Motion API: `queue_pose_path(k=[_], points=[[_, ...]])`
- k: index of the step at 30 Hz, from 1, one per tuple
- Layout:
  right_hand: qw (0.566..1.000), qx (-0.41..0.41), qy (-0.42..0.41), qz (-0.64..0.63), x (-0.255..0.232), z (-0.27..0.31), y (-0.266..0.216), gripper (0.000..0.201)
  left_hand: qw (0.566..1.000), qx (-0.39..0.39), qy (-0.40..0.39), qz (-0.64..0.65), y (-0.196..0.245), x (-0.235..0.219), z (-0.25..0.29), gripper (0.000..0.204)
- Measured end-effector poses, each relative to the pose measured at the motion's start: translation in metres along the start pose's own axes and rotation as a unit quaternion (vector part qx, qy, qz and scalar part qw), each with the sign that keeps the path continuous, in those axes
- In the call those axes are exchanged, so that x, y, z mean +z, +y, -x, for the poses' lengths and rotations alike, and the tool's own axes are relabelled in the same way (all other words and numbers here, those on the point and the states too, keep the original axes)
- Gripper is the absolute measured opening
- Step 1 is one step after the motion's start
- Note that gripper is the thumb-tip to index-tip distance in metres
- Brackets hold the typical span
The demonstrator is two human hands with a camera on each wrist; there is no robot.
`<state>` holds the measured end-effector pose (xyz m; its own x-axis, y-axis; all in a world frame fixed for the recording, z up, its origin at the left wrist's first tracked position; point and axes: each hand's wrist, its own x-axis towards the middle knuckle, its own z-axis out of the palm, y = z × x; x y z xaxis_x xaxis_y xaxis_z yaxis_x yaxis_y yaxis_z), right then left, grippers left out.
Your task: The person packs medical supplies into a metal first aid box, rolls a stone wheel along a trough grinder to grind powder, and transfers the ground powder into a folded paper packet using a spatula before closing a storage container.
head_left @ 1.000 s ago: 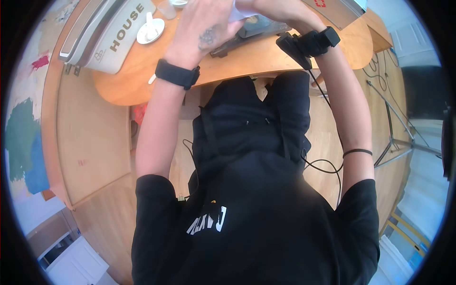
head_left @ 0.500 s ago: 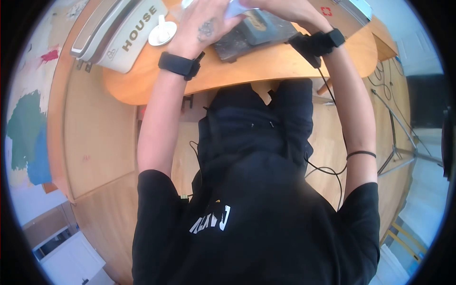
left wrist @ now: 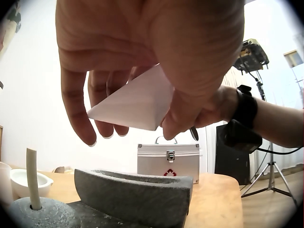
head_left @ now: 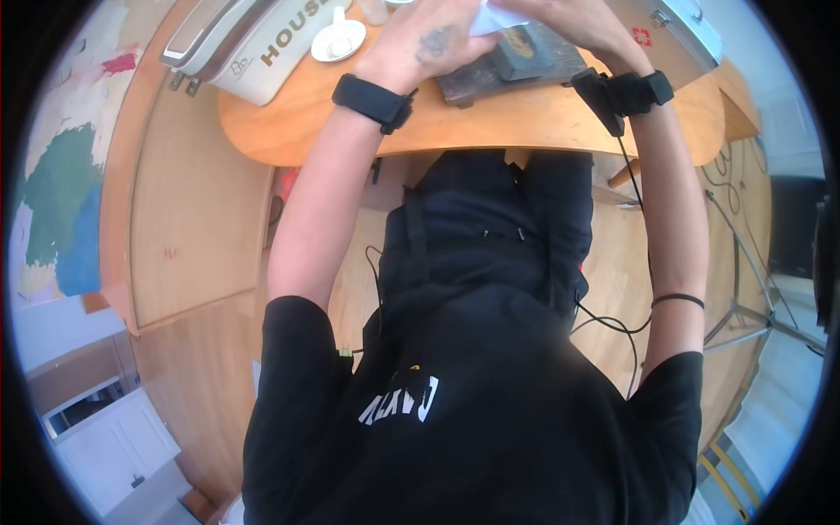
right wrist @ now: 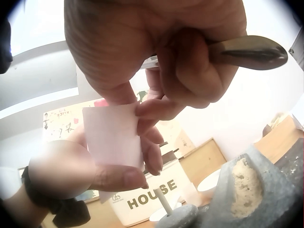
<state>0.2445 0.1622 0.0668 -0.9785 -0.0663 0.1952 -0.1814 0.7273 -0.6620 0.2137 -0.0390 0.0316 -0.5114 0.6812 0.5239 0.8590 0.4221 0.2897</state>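
A folded white paper (left wrist: pixel 137 102) is held up between both hands. In the left wrist view the left hand (left wrist: pixel 152 42) pinches it between thumb and fingers, some fingers extended behind it. The right hand (right wrist: pixel 161 52) pinches the paper (right wrist: pixel 114 135) by its edge in the right wrist view, its curled fingers also gripping a shiny metal utensil (right wrist: pixel 256 52), whose far end is hidden. Below the hands is a grey stone trough (left wrist: pixel 137 197) with beige powder (right wrist: pixel 247 185) inside.
A stone disc with a pale rod (left wrist: pixel 42 213) stands beside the trough. On the table (head_left: pixel 525 127) are a white dish (head_left: pixel 339 41), a silver case (left wrist: pixel 168 161) and a cream HOUSE box (head_left: pixel 289 52). Black cable (head_left: pixel 637 188) hangs from the right wrist.
The head view has shifted, so the table, hands and body appear farther right. The stone trough shows more than in the earliest frame. Both hands still hold the paper.
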Motion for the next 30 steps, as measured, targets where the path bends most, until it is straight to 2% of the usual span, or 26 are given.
queue_pose_path(k=[3, 5, 7, 10, 11, 12, 13, 14, 15, 16, 17, 18, 20, 21, 24, 25, 28, 30], points=[[1.0, -0.003, -0.011, 0.003, -0.003, 0.006, -0.005, 0.032, 1.0, 0.005, 0.004, -0.002, 0.011, -0.01, 0.0, 0.05], [0.998, -0.019, -0.016, -0.066, 0.002, 0.007, -0.007, 0.03, 1.0, 0.014, 0.008, 0.013, 0.018, -0.02, 0.004, 0.054], [0.997, -0.027, -0.022, -0.073, 0.003, 0.008, -0.009, 0.029, 0.996, -0.068, -0.04, 0.044, 0.021, -0.028, 0.007, 0.052], [0.996, -0.037, -0.036, -0.068, -0.004, 0.007, -0.015, 0.029, 0.998, -0.018, 0.004, 0.061, 0.005, -0.024, 0.011, 0.052], [0.995, -0.04, -0.047, -0.082, -0.008, 0.007, -0.017, 0.03, 0.994, -0.039, -0.018, 0.096, -0.001, -0.025, 0.01, 0.063], [0.993, -0.042, -0.06, -0.096, -0.01, 0.006, -0.018, 0.031, 0.994, -0.037, -0.016, 0.098, -0.007, -0.026, 0.01, 0.063], [0.992, -0.09, -0.049, -0.071, -0.013, 0.003, -0.017, 0.031, 0.993, -0.067, -0.01, 0.1, -0.008, -0.03, 0.011, 0.065], [0.993, -0.087, -0.048, -0.069, -0.015, -0.004, -0.005, 0.031, 0.99, -0.099, -0.005, 0.104, -0.01, -0.033, 0.012, 0.066], [0.985, -0.05, -0.043, -0.162, -0.017, -0.012, 0.012, 0.033, 0.982, -0.152, -0.013, 0.109, -0.014, -0.035, 0.012, 0.067], [0.967, -0.012, -0.036, -0.252, -0.019, -0.019, 0.019, 0.037, 0.982, -0.152, -0.014, 0.114, -0.022, -0.033, 0.01, 0.067], [0.963, 0.003, -0.017, -0.271, -0.022, -0.023, 0.027, 0.046, 0.982, -0.155, -0.009, 0.105, -0.032, -0.03, 0.009, 0.066], [0.963, 0.011, -0.016, -0.27, -0.019, -0.031, 0.036, 0.046, 0.983, -0.157, -0.006, 0.097, -0.041, -0.026, 0.006, 0.066], [0.928, -0.057, 0.037, -0.365, -0.012, -0.044, 0.052, 0.045, 0.981, -0.16, -0.015, 0.109, -0.055, -0.019, -0.004, 0.065], [0.93, -0.048, 0.038, -0.364, -0.014, -0.05, 0.061, 0.045, 0.98, -0.165, -0.016, 0.114, -0.061, -0.015, -0.01, 0.064], [0.979, -0.058, 0.042, -0.192, -0.025, -0.067, 0.068, 0.046, 0.97, -0.173, -0.027, 0.169, -0.074, -0.008, -0.031, 0.061], [0.98, -0.046, 0.036, -0.193, -0.027, -0.072, 0.069, 0.046, 0.967, -0.18, -0.034, 0.178, -0.08, -0.004, -0.036, 0.061], [0.981, -0.001, -0.03, -0.191, -0.031, -0.085, 0.067, 0.041, 0.964, -0.16, -0.016, 0.214, -0.092, 0.007, -0.042, 0.058], [0.978, -0.069, -0.101, -0.166, -0.031, -0.096, 0.072, 0.035, 0.98, -0.126, -0.005, 0.154, -0.094, 0.011, -0.043, 0.058]])
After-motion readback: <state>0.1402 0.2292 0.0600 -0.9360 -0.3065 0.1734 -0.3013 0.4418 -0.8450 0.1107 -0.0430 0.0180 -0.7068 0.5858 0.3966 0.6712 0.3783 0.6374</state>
